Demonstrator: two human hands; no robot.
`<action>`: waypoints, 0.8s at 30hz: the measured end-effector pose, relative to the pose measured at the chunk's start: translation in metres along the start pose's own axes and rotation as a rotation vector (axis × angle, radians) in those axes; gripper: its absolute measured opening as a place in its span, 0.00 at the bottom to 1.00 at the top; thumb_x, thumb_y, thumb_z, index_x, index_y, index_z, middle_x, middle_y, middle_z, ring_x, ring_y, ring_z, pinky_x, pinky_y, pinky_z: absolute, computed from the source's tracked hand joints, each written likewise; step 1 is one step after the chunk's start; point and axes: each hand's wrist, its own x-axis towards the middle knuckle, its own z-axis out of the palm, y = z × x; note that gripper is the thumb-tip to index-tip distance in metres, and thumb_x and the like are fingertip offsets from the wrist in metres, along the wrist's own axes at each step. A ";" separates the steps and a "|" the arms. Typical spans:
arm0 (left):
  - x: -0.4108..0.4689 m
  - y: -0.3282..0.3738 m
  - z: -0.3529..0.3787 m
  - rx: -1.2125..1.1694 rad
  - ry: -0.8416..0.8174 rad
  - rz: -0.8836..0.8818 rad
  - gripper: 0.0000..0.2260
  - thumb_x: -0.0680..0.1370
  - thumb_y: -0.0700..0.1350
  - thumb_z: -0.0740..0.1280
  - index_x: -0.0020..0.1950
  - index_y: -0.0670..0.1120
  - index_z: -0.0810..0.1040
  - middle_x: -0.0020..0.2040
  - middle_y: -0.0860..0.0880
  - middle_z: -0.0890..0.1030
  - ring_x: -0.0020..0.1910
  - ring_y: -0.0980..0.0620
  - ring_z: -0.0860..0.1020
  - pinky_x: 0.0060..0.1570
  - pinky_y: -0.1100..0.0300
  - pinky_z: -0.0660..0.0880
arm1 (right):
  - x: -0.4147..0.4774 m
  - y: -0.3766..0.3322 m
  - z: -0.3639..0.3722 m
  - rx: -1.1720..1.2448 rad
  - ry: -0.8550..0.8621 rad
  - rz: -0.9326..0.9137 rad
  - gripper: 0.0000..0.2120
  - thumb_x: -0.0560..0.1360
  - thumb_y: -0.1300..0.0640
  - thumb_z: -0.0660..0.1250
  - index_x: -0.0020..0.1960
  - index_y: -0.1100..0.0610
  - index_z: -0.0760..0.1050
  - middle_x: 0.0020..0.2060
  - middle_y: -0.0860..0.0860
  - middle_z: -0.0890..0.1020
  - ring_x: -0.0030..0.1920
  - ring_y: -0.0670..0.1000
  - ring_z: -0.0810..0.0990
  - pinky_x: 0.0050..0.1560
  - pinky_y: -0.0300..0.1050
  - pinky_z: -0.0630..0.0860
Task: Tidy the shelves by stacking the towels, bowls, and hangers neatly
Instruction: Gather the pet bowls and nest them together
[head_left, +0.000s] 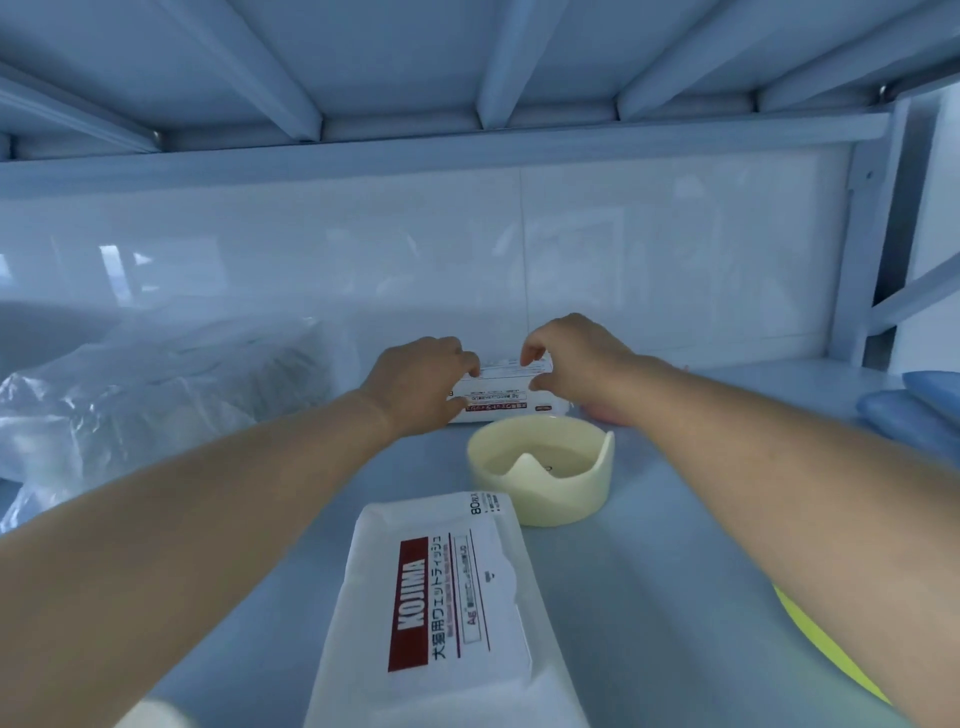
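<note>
Wipes pack (506, 395): a white pack with printed text, lying flat far back on the shelf (675, 597), held between both hands.
Left hand (423, 382): placed on the pack's left end, fingers curled over its top edge; the thumb is hidden.
Right hand (576, 358): set at the pack's right end, fingertips on the top edge and thumb against the front face, in a narrow pinch.
Bowl (543, 475): a cream bowl with a notched rim, seen just in front of both hands, between the two forearms, close to the held pack; whether they touch cannot be told.
Second wipes pack (452, 613): a white pack marked KOJIMA, laid flat nearer the camera than the bowl, well short of the hands.
Plastic bag (145, 395): a clear, crumpled bag, found to the left of the left hand.
Blue item (914, 410): seen far to the right of the right hand, cut off by the picture's edge.
Yellow-green item (815, 639): partly hidden under the right forearm.
</note>
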 end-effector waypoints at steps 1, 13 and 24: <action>0.002 -0.001 0.004 0.025 0.004 -0.002 0.19 0.76 0.53 0.64 0.66 0.52 0.68 0.60 0.50 0.72 0.58 0.49 0.72 0.46 0.55 0.72 | 0.002 0.002 0.003 -0.016 -0.008 -0.001 0.15 0.71 0.55 0.71 0.58 0.54 0.76 0.57 0.53 0.77 0.58 0.54 0.74 0.55 0.45 0.70; 0.026 -0.007 0.063 -0.059 -0.167 -0.008 0.34 0.75 0.45 0.67 0.75 0.51 0.52 0.72 0.47 0.60 0.65 0.44 0.67 0.60 0.51 0.70 | 0.030 0.016 0.036 -0.029 -0.080 0.041 0.22 0.71 0.53 0.72 0.64 0.54 0.73 0.63 0.53 0.74 0.64 0.54 0.70 0.63 0.45 0.66; 0.024 -0.013 0.049 0.032 -0.159 0.033 0.33 0.73 0.45 0.67 0.74 0.54 0.54 0.63 0.48 0.67 0.57 0.46 0.71 0.44 0.53 0.73 | 0.032 0.021 0.028 0.034 -0.100 0.009 0.15 0.72 0.54 0.71 0.58 0.54 0.79 0.57 0.53 0.79 0.59 0.52 0.74 0.56 0.42 0.68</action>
